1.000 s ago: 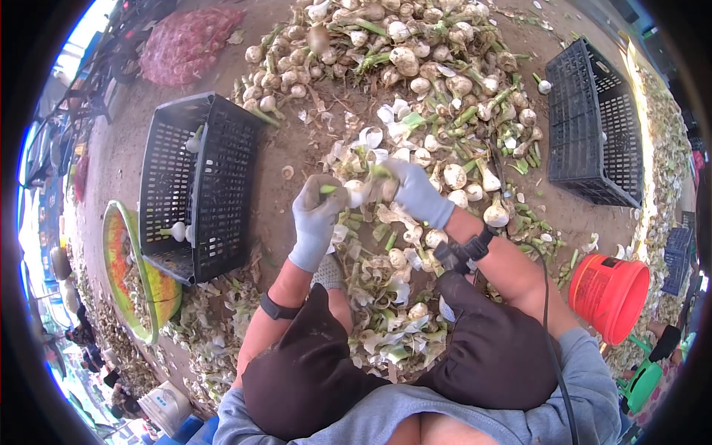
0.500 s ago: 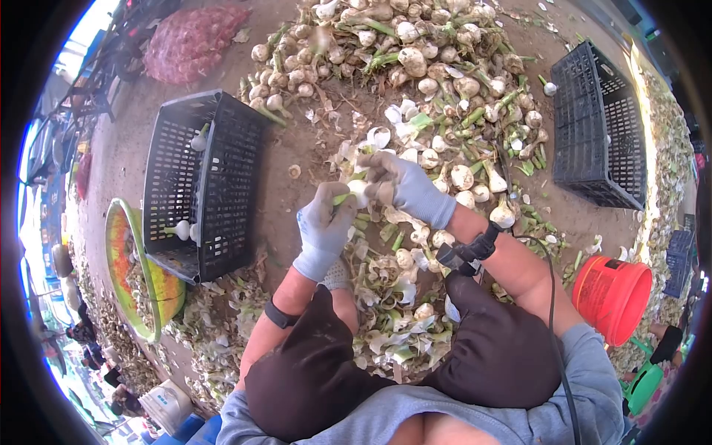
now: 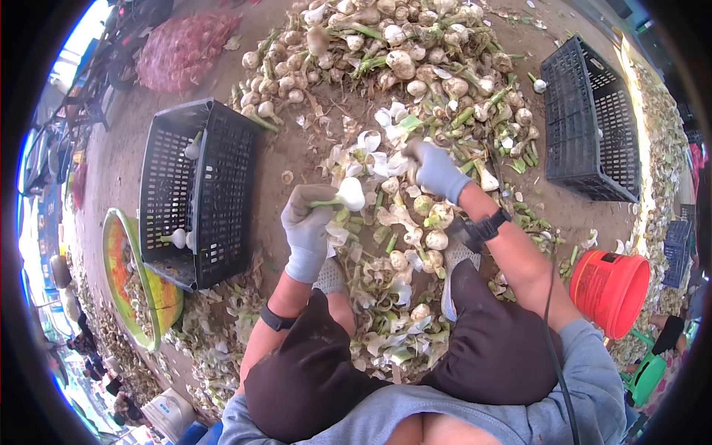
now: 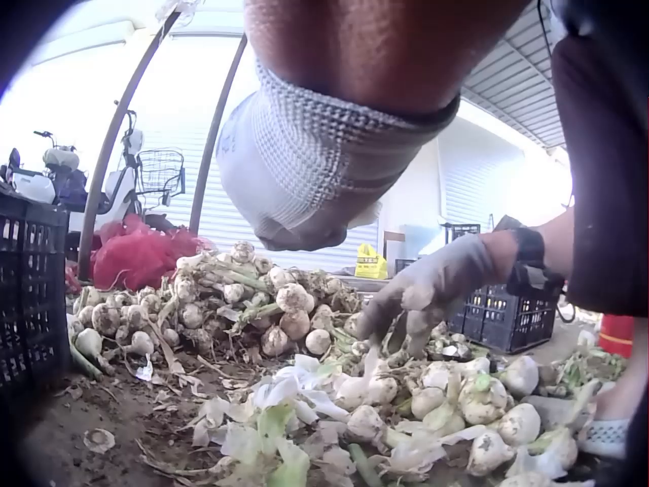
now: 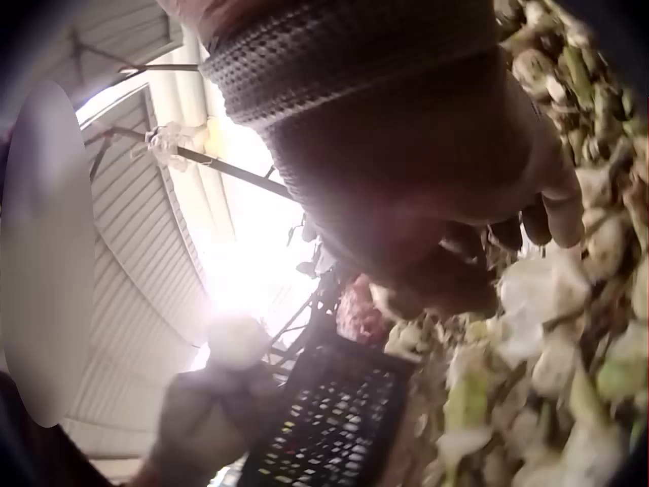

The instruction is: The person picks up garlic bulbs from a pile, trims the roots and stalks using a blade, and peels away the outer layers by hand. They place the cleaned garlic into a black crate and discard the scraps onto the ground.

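My gloved left hand (image 3: 305, 226) grips the green stem of a clean white garlic bulb (image 3: 351, 193), which sticks out to the right of the fingers. In the right wrist view the same bulb (image 5: 237, 341) shows above the left hand (image 5: 208, 406). My gloved right hand (image 3: 439, 172) is over the loose peels and garlic, apart from the left. Seen from the left wrist, the right hand's fingers (image 4: 390, 315) hang down loosely spread above white peels (image 4: 304, 391), and no bulb shows between them.
A big heap of unpeeled garlic (image 3: 400, 63) lies ahead. Black crates stand at left (image 3: 230, 193) and right (image 3: 571, 119), the left one with a few bulbs inside. A red bucket (image 3: 604, 289) is at right, a yellow-green basin (image 3: 159, 297) at left. Peels litter the ground between the feet.
The hands were together at the garlic bulb and have parted. The right hand moved right and let go of it; the left keeps the bulb, now turned fully into view, cleaner and white.
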The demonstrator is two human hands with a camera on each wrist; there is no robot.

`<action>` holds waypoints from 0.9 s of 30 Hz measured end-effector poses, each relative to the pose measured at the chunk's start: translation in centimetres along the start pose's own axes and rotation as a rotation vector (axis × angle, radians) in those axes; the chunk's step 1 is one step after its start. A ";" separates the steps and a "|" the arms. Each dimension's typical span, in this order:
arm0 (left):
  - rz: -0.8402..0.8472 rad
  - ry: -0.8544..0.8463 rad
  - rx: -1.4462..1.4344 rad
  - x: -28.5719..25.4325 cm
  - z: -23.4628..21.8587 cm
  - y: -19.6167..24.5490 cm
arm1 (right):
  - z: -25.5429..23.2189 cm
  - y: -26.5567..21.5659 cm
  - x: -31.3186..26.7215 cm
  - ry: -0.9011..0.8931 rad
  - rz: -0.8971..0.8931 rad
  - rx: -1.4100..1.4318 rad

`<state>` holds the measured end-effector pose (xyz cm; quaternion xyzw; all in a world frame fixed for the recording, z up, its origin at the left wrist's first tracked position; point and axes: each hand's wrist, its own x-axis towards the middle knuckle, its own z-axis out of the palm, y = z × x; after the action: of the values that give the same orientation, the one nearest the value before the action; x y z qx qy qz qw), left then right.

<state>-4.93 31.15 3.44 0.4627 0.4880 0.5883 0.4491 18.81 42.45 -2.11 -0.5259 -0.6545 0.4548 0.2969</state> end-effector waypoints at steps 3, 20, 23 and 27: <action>-0.078 -0.002 -0.049 0.1 0.0 -0.5 | 1.0 -1.2 -2.4 -0.475 -0.302 0.026; -0.396 -0.110 0.099 1.6 4.8 -4.9 | -16.7 4.4 -4.8 0.024 -0.044 0.096; -0.453 -0.170 0.099 1.3 5.8 -5.3 | -10.4 9.0 -5.0 -0.048 -0.132 -0.542; -0.484 -0.266 0.101 1.0 5.8 -6.3 | -6.5 6.4 -3.6 -0.360 0.365 -0.680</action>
<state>1.09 33.83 -2.13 0.4277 0.5499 0.3729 0.6128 28.09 41.05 -4.98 -0.6135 -0.7047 0.3427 -0.0977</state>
